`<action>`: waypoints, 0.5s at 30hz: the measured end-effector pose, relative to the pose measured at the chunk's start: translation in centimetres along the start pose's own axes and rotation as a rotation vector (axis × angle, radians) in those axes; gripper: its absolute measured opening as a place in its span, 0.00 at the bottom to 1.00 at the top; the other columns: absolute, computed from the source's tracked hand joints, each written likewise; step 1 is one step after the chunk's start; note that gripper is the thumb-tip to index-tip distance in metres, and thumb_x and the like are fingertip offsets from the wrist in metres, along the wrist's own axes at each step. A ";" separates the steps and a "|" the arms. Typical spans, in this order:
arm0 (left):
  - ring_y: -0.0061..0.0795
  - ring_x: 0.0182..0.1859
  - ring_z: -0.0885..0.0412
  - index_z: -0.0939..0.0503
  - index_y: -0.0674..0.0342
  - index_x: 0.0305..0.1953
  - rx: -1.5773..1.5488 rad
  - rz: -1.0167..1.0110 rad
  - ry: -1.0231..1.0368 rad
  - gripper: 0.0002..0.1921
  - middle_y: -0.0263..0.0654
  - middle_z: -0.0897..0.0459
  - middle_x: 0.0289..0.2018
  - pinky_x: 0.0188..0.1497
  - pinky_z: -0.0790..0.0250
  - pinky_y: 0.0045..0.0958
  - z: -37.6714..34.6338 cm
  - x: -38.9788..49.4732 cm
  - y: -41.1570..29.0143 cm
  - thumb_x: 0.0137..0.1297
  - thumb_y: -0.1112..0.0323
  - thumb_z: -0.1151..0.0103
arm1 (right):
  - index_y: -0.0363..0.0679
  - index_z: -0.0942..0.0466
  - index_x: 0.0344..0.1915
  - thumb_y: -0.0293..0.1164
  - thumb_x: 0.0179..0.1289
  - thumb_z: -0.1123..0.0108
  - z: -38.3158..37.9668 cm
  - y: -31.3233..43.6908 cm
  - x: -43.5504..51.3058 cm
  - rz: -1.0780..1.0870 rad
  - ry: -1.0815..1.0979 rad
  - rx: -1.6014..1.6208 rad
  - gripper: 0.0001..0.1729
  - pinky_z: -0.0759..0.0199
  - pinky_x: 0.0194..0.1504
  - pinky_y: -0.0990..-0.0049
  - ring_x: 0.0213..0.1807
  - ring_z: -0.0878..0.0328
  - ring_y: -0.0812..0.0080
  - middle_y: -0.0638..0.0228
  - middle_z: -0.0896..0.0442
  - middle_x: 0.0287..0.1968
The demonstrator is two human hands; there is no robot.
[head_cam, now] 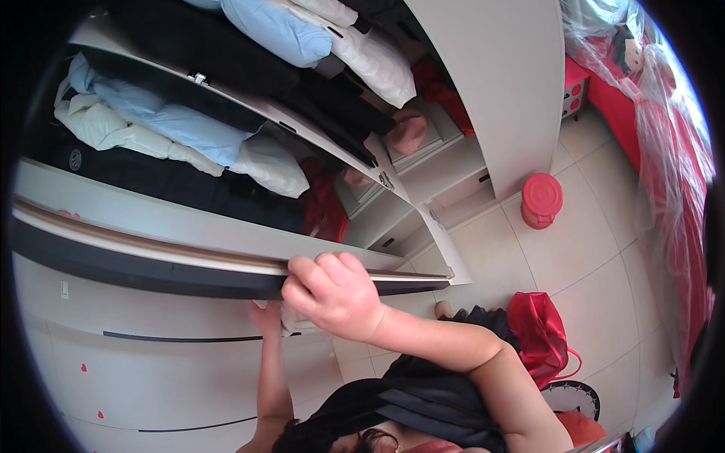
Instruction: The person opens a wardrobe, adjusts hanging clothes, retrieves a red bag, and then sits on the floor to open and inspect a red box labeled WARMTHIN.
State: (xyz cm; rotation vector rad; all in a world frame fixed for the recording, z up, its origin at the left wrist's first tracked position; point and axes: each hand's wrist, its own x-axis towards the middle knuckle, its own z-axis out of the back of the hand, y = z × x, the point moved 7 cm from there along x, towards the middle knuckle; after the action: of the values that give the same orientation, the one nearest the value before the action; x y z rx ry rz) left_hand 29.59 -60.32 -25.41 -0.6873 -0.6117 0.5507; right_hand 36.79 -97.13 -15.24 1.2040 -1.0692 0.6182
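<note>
My right hand (334, 294) is closed around the dark edge of an open wardrobe door (226, 285), its fingers curled over the top. Beyond and below that edge is my left hand (266, 318), partly hidden by the door. A white cloth (297, 321) lies beside the left hand, mostly covered by my right hand; whether the left fingers grip it cannot be told. The door's inner side carries a mirror (187, 187) that reflects clothes. In the wardrobe hang a light blue padded garment (277, 34), a white padded one (374, 62) and dark clothes.
A lidded red bin (542, 198) stands on the tiled floor near the wardrobe. At right is a red-covered bed (614, 119) under clear plastic sheeting. A shiny red bag (538, 334) rests near my body. White drawer fronts (170, 385) are at lower left.
</note>
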 end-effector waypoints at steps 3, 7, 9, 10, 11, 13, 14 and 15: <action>0.29 0.49 0.17 0.20 0.70 0.53 -0.085 -0.106 0.077 0.20 0.41 0.13 0.47 0.52 0.24 0.32 -1.2 -2.0 -2.2 0.61 0.69 0.29 | 0.44 0.24 0.34 0.30 0.40 0.37 0.5 -1.1 0.8 -0.004 0.012 -0.003 0.16 0.34 0.33 0.71 0.32 0.28 0.70 0.65 0.23 0.45; 0.29 0.44 0.15 0.17 0.70 0.48 -0.100 -0.082 0.139 0.17 0.41 0.11 0.43 0.49 0.23 0.32 -3.2 -3.8 -4.4 0.61 0.67 0.28 | 0.42 0.24 0.32 0.26 0.39 0.35 0.9 -2.5 1.6 -0.008 0.043 -0.033 0.14 0.32 0.33 0.69 0.32 0.26 0.67 0.66 0.22 0.43; 0.29 0.42 0.14 0.16 0.70 0.44 -0.099 -0.106 0.168 0.15 0.41 0.11 0.40 0.48 0.23 0.32 -4.4 -4.9 -6.0 0.61 0.66 0.28 | 0.41 0.23 0.33 0.27 0.34 0.31 1.1 -2.9 1.8 -0.026 0.056 -0.043 0.19 0.29 0.36 0.66 0.35 0.24 0.64 0.64 0.22 0.44; 0.28 0.41 0.14 0.16 0.70 0.43 -0.093 -0.126 0.173 0.14 0.40 0.11 0.39 0.47 0.23 0.32 -4.9 -5.6 -6.8 0.61 0.66 0.28 | 0.41 0.23 0.33 0.27 0.32 0.30 1.5 -2.8 1.9 -0.014 0.045 -0.045 0.21 0.29 0.37 0.65 0.37 0.24 0.63 0.64 0.23 0.45; 0.28 0.39 0.14 0.15 0.70 0.41 -0.092 -0.141 0.173 0.13 0.40 0.10 0.37 0.46 0.23 0.33 -5.3 -6.4 -7.6 0.61 0.66 0.27 | 0.40 0.23 0.34 0.27 0.31 0.29 1.8 -2.6 1.9 -0.006 0.049 -0.071 0.22 0.28 0.38 0.65 0.38 0.24 0.62 0.64 0.23 0.45; 0.29 0.39 0.13 0.16 0.70 0.40 -0.118 -0.139 0.168 0.14 0.41 0.10 0.35 0.45 0.22 0.33 -6.2 -7.9 -8.8 0.61 0.65 0.28 | 0.38 0.23 0.34 0.25 0.31 0.27 2.3 -2.3 1.8 -0.003 0.062 -0.064 0.23 0.27 0.40 0.64 0.41 0.23 0.60 0.63 0.23 0.46; 0.29 0.39 0.12 0.16 0.70 0.40 -0.141 -0.140 0.172 0.14 0.42 0.10 0.35 0.45 0.22 0.33 -6.6 -8.4 -9.4 0.61 0.65 0.29 | 0.38 0.23 0.33 0.25 0.31 0.27 2.3 -2.3 1.9 -0.022 0.090 -0.063 0.22 0.26 0.40 0.63 0.41 0.23 0.59 0.62 0.23 0.46; 0.30 0.39 0.12 0.16 0.70 0.40 -0.104 -0.128 0.188 0.14 0.42 0.10 0.34 0.45 0.22 0.33 -7.1 -8.8 -9.8 0.61 0.64 0.29 | 0.38 0.24 0.33 0.25 0.32 0.27 2.4 -2.3 1.9 -0.034 0.113 -0.071 0.22 0.26 0.41 0.63 0.42 0.23 0.59 0.62 0.23 0.46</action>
State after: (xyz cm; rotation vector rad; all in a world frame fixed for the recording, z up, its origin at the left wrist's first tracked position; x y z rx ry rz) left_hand 30.86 -75.24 -25.63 -0.7828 -0.5061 0.3329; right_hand 38.77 -100.31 -14.55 1.1109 -0.9657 0.6100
